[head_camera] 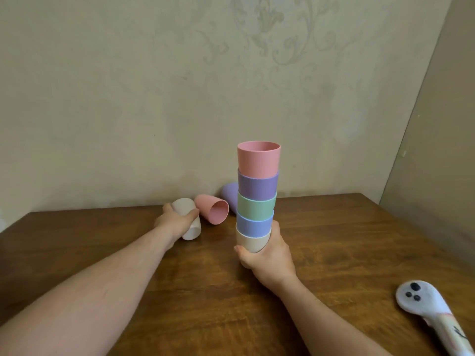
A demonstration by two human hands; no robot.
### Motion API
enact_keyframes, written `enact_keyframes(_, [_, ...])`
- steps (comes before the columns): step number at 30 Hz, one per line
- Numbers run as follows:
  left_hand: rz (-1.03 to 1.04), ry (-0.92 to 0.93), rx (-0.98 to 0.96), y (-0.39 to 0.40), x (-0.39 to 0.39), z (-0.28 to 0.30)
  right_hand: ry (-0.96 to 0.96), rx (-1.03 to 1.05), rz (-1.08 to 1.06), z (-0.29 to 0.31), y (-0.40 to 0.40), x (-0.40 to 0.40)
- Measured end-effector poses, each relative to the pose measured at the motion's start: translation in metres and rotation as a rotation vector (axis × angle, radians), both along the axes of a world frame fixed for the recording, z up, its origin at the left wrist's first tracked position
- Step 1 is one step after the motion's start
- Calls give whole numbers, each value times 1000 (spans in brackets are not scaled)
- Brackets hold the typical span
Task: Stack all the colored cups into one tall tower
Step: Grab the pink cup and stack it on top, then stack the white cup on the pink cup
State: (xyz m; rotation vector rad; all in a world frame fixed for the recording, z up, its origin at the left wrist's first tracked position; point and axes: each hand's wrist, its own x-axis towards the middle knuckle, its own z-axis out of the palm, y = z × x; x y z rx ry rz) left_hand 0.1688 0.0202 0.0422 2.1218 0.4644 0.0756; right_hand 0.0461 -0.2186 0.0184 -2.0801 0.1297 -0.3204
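Note:
A tower of nested cups [257, 191] rises at the middle of the table, from the bottom cream, blue, green, purple and pink. My right hand [267, 255] grips its cream bottom cup. To the left, my left hand [177, 220] is closed over a white cup [189, 227] that lies on its side. A pink cup [213, 209] lies on its side just right of the white one, mouth toward me. Behind the tower a purple cup [229, 195] lies near the wall, partly hidden by the tower.
The wooden table [347, 240] meets a patterned wall at the back and a second wall at the right. A white sock with black dots [431, 312] lies at the front right corner.

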Motion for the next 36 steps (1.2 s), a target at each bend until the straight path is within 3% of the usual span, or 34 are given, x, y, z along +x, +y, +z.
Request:
enact_keyframes(9, [-39, -290, -13, -1, -24, 1, 13, 3, 0, 4, 1, -4])
enact_keyframes(14, [-147, -308, 71, 11, -37, -9, 7, -5, -12, 5, 2, -5])
enact_keyframes(23, [-89, -325, -278, 8, -40, -4, 9, 1, -11, 5, 3, -6])
enact_keyframes(26, [-72, -437, -393, 0, -45, 30, 6, 6, -10, 5, 2, -7])
enact_keyframes(31, [-182, -718, -524, -35, -66, 139, 4, 8, -4, 6, 2, -9])
enact_keyframes(34, [-263, -833, -517, -62, -85, 192, 7, 18, 4, 8, 2, -11])
enact_keyframes(36, [-342, -848, -404, -81, -97, 212, 8, 24, 7, 8, 2, -12])
